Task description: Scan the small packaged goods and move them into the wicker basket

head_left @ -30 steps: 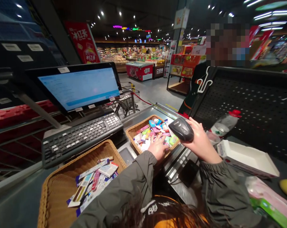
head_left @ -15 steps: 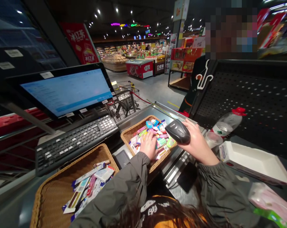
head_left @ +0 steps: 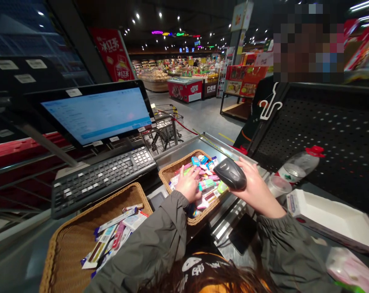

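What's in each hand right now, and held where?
Right hand grips a barcode scanner by its rear end; left hand looks empty, resting on packets in a basket.

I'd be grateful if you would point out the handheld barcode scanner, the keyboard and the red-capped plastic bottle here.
Handheld barcode scanner (head_left: 230,174), head view, on its black top shell.
Keyboard (head_left: 103,182), head view, on its keys.
Red-capped plastic bottle (head_left: 297,165), head view, on its clear body.

Glossy plastic scanner (head_left: 230,173), rough wicker basket (head_left: 202,214), seemingly brushed steel counter (head_left: 190,148)
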Available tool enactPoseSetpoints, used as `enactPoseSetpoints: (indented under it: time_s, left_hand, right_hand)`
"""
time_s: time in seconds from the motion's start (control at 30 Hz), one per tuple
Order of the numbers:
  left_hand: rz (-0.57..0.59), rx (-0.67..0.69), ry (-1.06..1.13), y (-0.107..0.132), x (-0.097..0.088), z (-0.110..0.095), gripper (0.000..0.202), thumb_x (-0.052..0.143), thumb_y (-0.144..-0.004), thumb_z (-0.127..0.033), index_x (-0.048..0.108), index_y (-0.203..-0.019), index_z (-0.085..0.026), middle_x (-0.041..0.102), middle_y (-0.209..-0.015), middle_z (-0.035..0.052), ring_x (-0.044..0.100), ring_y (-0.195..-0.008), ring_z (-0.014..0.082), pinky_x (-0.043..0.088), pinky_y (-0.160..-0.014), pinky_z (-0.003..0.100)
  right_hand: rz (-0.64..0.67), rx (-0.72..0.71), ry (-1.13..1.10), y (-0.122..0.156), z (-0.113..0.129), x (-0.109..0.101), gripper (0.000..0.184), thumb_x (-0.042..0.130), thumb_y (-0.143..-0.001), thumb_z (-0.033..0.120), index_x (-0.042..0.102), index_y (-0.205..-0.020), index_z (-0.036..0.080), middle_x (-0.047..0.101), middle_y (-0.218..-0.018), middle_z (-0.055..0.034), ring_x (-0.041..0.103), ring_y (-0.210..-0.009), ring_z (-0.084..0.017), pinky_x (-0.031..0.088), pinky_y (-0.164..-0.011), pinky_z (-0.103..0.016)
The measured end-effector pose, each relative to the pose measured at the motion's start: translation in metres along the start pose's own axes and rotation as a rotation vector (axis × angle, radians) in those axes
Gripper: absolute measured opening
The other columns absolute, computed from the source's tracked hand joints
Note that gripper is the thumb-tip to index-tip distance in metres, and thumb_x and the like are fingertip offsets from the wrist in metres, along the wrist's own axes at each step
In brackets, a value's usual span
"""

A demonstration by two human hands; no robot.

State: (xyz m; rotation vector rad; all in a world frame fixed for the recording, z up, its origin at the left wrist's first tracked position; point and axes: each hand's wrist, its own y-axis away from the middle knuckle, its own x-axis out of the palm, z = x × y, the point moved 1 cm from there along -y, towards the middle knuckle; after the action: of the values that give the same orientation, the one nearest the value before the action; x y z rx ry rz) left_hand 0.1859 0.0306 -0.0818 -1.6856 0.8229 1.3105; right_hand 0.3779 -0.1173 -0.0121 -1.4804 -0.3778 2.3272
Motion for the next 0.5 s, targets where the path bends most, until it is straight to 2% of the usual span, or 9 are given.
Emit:
enactPoseSetpoints:
  time_s: [0.13,0.27,0.4,0.5]
  left_hand:
    - [-0.147,-0.026,-0.09,0.021,-0.044,0.025,0.021,0.062,-0.076,-0.031,0.07,-0.092,-0.02,0.042,-0.152,0.0113,0.031,-0.143,0.0358,0.0,-0.116,0.068]
    - [-0.272,-0.076,-0.184,0.058,-0.084,0.052,0.02,0.06,-0.08,-0.035,0.068,-0.091,-0.02,0.042,-0.152,0.0132,0.034,-0.142,0.0346,0.004,-0.117,0.066]
    - [-0.364,-0.153,-0.239,0.1,-0.111,0.069,0.023,0.062,-0.079,-0.038,0.067,-0.09,-0.02,0.046,-0.149,0.0137,0.037,-0.141,0.0345,0.005,-0.117,0.065]
    - [-0.377,-0.208,-0.275,0.13,-0.126,0.076,0.02,0.062,-0.078,-0.037,0.068,-0.087,-0.02,0.047,-0.148,0.0132,0.038,-0.14,0.0353,0.004,-0.117,0.065]
  right_hand:
    - [0.017,-0.047,-0.008,-0.001,0.01,0.006,0.044,0.063,-0.077,0.034,0.059,-0.118,0.021,0.053,-0.135,-0.016,0.031,-0.141,-0.043,0.018,-0.111,-0.073]
    - [0.046,-0.115,-0.026,-0.005,0.028,0.015,0.046,0.061,-0.077,0.034,0.058,-0.121,0.019,0.052,-0.137,-0.0169,0.032,-0.141,-0.042,0.018,-0.111,-0.073]
    - [0.079,-0.204,-0.034,-0.012,0.053,0.027,0.049,0.061,-0.076,0.032,0.057,-0.123,0.02,0.052,-0.137,-0.0165,0.033,-0.14,-0.042,0.02,-0.11,-0.073]
    - [0.111,-0.272,-0.048,-0.018,0.081,0.036,0.048,0.061,-0.074,0.029,0.059,-0.122,0.022,0.053,-0.137,-0.015,0.033,-0.14,-0.041,0.02,-0.111,-0.072]
